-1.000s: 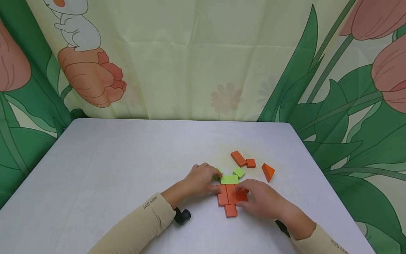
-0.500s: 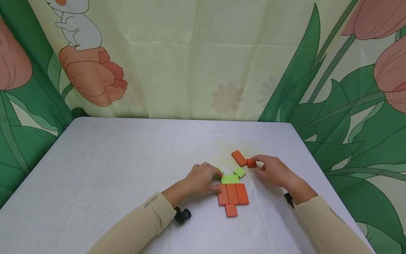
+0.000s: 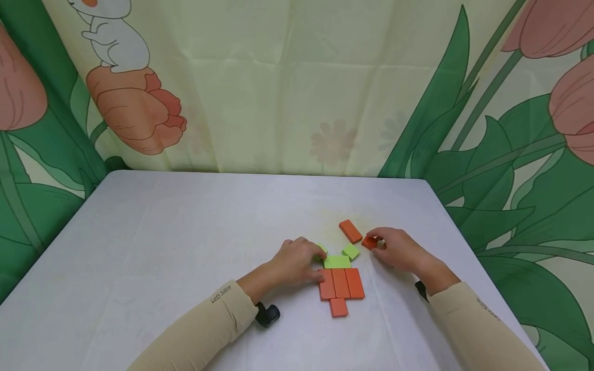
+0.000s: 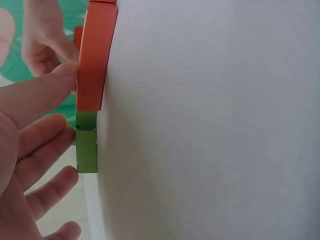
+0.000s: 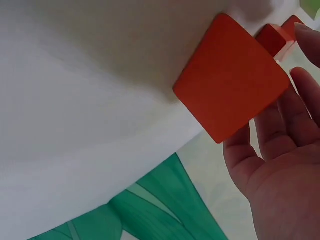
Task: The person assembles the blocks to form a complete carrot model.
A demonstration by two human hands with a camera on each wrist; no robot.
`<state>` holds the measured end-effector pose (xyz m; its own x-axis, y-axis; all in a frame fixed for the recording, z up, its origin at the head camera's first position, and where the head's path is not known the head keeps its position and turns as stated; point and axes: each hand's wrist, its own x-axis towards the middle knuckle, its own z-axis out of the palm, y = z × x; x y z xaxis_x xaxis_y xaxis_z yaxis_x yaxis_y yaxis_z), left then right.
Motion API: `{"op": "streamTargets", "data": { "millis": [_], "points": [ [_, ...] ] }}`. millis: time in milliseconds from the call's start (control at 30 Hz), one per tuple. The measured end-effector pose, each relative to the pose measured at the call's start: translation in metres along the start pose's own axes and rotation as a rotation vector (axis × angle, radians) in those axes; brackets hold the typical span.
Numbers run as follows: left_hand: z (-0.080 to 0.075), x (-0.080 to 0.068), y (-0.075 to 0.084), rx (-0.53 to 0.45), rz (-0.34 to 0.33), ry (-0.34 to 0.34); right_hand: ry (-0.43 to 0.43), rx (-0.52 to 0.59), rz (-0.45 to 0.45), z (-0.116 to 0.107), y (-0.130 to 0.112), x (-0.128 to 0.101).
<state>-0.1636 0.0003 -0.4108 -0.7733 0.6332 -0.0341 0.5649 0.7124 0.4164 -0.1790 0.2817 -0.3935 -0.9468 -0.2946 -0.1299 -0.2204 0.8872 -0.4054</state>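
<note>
Nearest, a lone orange square block [image 3: 338, 307] lies flat on the tabletop [image 3: 185, 247], touching the row of three orange blocks [image 3: 341, 283] beyond it. The left hand [image 3: 297, 262] rests there, fingertips pressed against the row's left edge and the green blocks [image 3: 336, 262] — steadying, not gripping. Farther right, the right hand [image 3: 398, 249] pinches a small orange block [image 3: 369, 242], tilted up just off the tabletop near the loose orange rectangle [image 3: 350, 231]. The piece looks light, rigid and smooth — best held by opposite edges. No containers are here.
</note>
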Motion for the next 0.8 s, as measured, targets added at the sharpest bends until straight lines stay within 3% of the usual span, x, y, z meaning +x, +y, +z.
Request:
{"op": "streamTargets", "data": {
  "millis": [800],
  "points": [
    [0.002,0.0015,-0.0029,-0.014,0.003,0.01,0.057,-0.032,0.038,0.0085,0.0006,0.0028]
  ]
}}
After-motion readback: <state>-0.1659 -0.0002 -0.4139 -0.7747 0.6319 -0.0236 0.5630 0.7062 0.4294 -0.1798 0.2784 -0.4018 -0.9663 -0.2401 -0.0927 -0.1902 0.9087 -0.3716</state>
